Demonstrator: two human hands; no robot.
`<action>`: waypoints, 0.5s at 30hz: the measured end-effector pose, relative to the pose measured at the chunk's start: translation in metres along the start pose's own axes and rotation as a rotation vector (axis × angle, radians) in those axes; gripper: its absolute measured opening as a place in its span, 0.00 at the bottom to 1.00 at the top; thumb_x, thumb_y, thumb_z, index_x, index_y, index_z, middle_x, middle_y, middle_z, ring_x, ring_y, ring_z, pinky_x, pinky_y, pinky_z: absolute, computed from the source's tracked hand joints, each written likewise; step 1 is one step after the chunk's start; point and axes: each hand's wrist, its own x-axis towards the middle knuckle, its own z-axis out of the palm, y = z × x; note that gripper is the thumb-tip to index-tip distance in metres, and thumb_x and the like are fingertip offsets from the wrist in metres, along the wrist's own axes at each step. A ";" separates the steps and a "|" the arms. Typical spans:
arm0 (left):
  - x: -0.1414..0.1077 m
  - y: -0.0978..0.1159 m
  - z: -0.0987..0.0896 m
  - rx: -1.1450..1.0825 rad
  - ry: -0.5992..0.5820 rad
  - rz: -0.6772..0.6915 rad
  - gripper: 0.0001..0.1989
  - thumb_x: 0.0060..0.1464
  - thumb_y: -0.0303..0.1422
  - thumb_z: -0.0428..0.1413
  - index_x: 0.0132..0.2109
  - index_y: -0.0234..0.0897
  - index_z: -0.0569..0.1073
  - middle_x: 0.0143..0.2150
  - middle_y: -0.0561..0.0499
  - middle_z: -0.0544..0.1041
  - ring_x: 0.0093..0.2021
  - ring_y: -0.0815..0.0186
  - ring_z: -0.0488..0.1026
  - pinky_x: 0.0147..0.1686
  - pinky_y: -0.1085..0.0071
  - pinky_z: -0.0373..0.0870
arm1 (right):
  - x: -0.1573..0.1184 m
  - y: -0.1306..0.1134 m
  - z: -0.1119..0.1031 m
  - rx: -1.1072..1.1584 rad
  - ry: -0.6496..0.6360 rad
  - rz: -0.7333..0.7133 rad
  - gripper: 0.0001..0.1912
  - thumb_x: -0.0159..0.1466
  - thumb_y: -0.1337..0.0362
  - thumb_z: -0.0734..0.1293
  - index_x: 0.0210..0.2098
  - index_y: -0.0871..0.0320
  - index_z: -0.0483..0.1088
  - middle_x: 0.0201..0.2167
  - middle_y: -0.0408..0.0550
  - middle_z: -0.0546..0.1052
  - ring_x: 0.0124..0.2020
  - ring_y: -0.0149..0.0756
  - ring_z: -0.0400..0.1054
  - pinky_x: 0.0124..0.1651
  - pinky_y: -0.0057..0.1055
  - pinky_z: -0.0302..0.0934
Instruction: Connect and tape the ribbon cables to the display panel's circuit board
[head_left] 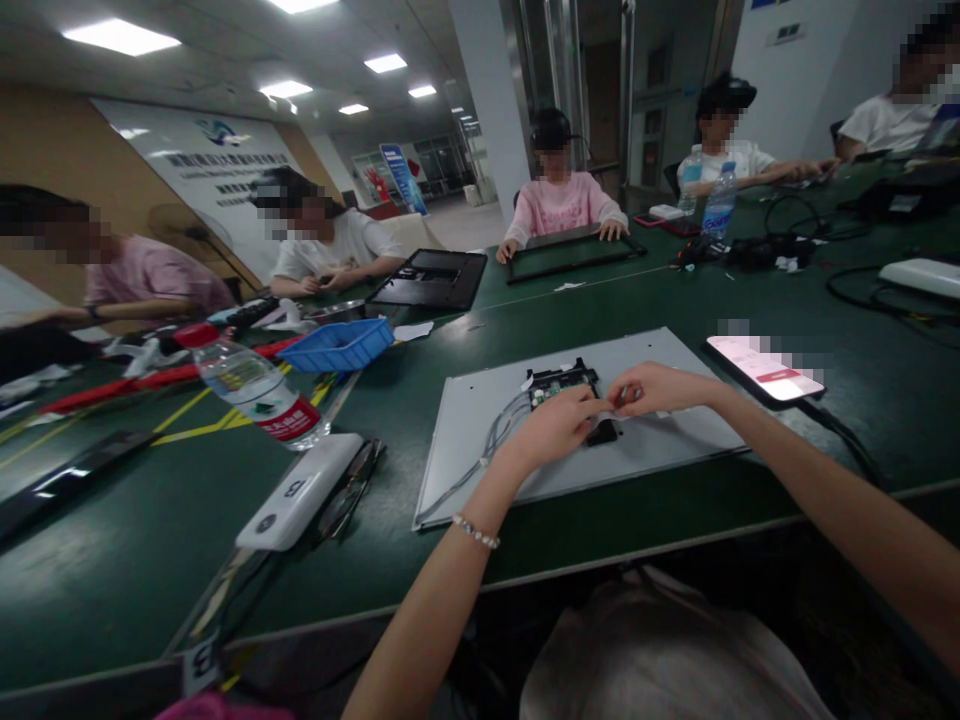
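A flat grey panel (465,410) lies on the table in front of me. On it sits a black bracket (574,375) with a small circuit board (541,392), and grey cables (495,440) run from there to the panel's near left corner. My left hand (559,425) is over the bracket, its fingers pinched together. Close against its fingertips, my right hand (649,388) is also closed in a pinch. Something thin and pale seems to be between the fingertips, too small to make out. Both hands partly hide the board and bracket.
Left of the panel are a white power bank (300,495), glasses (352,490), a water bottle (259,390) and a blue tray (341,345). A lit phone (765,368) with a cable lies at right. Across the table, a person's hands rest on a black frame (577,262).
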 end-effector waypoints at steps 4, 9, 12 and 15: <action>-0.001 0.001 -0.007 -0.004 0.064 -0.045 0.24 0.56 0.21 0.46 0.58 0.41 0.67 0.45 0.47 0.71 0.44 0.65 0.70 0.44 0.70 0.67 | -0.001 0.000 -0.003 -0.063 0.103 0.022 0.15 0.60 0.58 0.64 0.42 0.57 0.76 0.37 0.49 0.79 0.34 0.36 0.71 0.39 0.31 0.62; -0.004 -0.013 -0.013 0.021 0.313 -0.206 0.19 0.60 0.25 0.44 0.56 0.37 0.69 0.46 0.46 0.71 0.43 0.65 0.70 0.43 0.69 0.68 | 0.004 0.008 -0.005 -0.105 0.288 0.071 0.17 0.63 0.54 0.62 0.42 0.58 0.75 0.40 0.50 0.78 0.32 0.36 0.70 0.37 0.31 0.61; -0.007 -0.028 -0.013 0.094 0.429 -0.366 0.16 0.61 0.27 0.45 0.51 0.35 0.72 0.44 0.46 0.72 0.42 0.64 0.71 0.43 0.70 0.67 | 0.007 0.013 -0.005 -0.086 0.309 0.104 0.18 0.64 0.54 0.60 0.41 0.59 0.74 0.39 0.51 0.78 0.30 0.35 0.70 0.34 0.30 0.61; -0.011 -0.039 -0.012 0.181 0.436 -0.515 0.14 0.60 0.26 0.45 0.47 0.35 0.73 0.42 0.47 0.74 0.40 0.64 0.72 0.41 0.70 0.66 | 0.010 0.018 -0.003 -0.014 0.318 0.104 0.14 0.64 0.60 0.59 0.42 0.60 0.72 0.35 0.50 0.77 0.29 0.34 0.69 0.33 0.30 0.60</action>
